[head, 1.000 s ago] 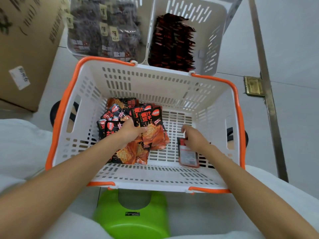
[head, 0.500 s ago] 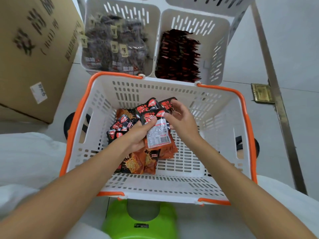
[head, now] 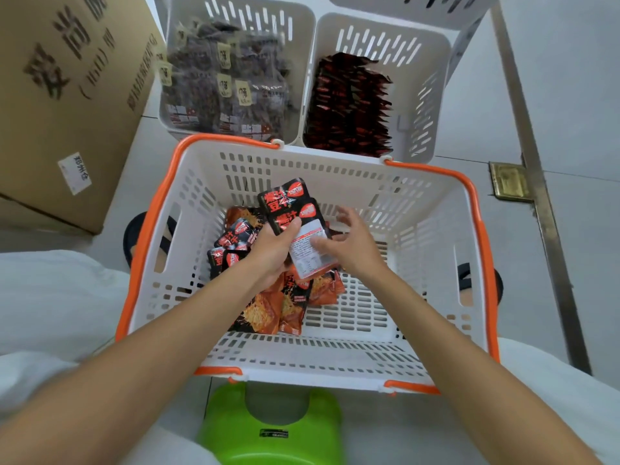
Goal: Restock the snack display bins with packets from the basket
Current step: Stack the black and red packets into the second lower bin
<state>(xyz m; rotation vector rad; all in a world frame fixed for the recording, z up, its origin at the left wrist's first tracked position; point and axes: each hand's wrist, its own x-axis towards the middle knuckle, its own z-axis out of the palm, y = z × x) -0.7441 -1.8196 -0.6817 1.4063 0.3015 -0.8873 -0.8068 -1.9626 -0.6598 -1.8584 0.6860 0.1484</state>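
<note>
A white basket (head: 432,263) with orange handles stands in front of me. Inside it my left hand (head: 271,253) grips a fanned stack of red-and-black snack packets (head: 288,206), one turned label side up. My right hand (head: 349,245) hovers at the stack's right edge, thumb on the white label, fingers spread. More packets (head: 265,313) lie on the basket floor under my hands. Beyond the basket stand two white display bins: the left bin (head: 241,31) holds dark brown packets, the right bin (head: 432,95) a row of red-and-black packets.
A large cardboard box (head: 67,95) stands at the left, close to the basket and the left bin. A green stool (head: 271,427) is below the basket's near edge. A metal floor rail (head: 536,182) runs along the right. Grey floor lies right of the bins.
My right hand picked a lone packet off the basket floor and brought it to the stack in my left hand. Both hands rose; the right hand's fingers have now opened.
</note>
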